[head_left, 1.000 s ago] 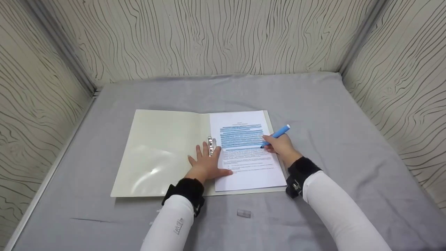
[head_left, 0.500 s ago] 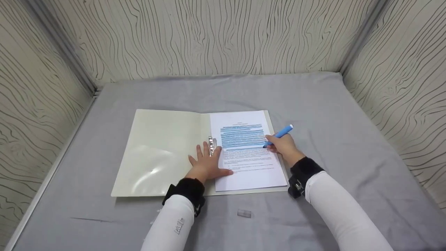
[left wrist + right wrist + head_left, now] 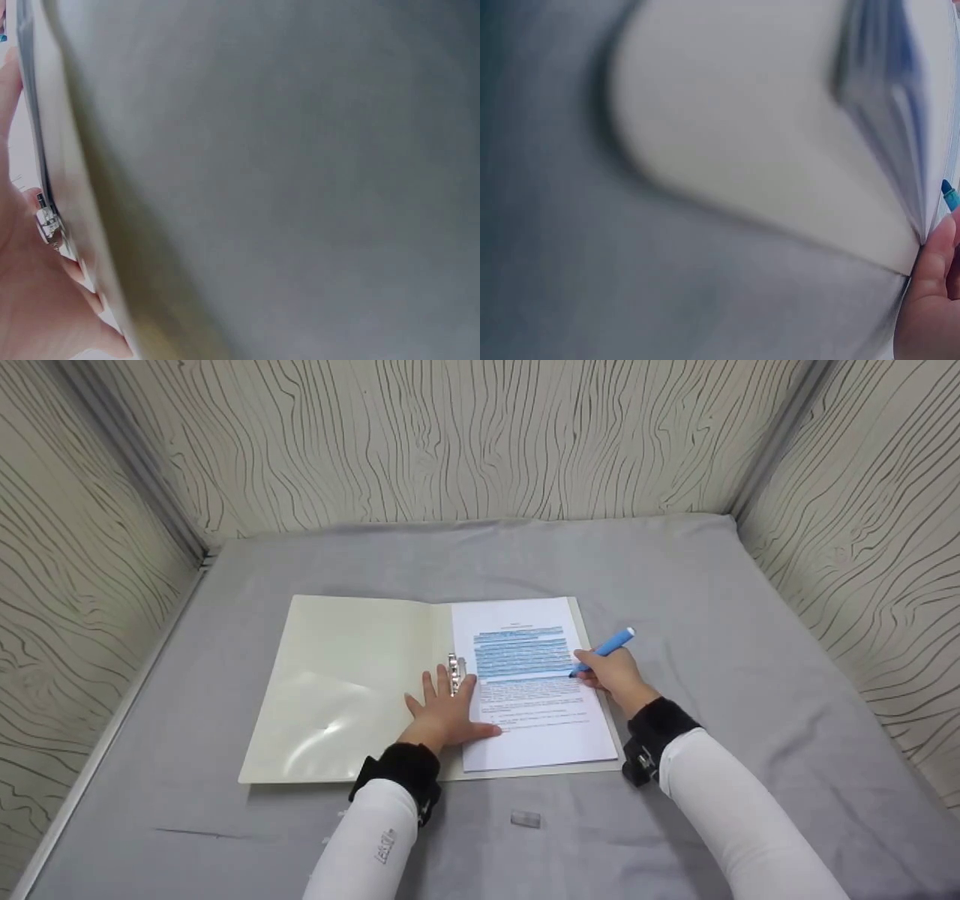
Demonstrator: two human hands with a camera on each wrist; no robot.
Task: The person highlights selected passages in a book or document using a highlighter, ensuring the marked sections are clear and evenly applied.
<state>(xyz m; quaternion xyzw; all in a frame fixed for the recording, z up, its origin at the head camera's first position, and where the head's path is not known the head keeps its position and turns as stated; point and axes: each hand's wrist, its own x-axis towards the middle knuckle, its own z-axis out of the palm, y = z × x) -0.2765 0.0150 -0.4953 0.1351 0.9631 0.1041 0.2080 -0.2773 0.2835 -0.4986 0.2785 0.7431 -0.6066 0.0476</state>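
Observation:
An open cream ring binder (image 3: 345, 652) lies on the cloth, with a stack of printed paper (image 3: 544, 746) on its right side. Blue marking covers the upper lines of text. My right hand (image 3: 619, 679) pinches a blue marker (image 3: 615, 642) at the page's right edge, its dark tip low over the end of the lowest marked line. In the right wrist view, only the marker's tip end (image 3: 950, 195) shows. With fingers spread, my left hand (image 3: 442, 716) rests over the binder's spine and the page's left edge, beside the metal ring clip (image 3: 453, 667).
A small clear grey cap-like piece (image 3: 525, 819) lies on the cloth in front of the binder. Grey cloth (image 3: 712, 607) with wrinkles covers the table. Patterned panels (image 3: 480, 442) stand at the back and both sides.
My right hand has shifted slightly right with the marker, its tip moving along the line to the text's right end. The left hand and binder stay in place.

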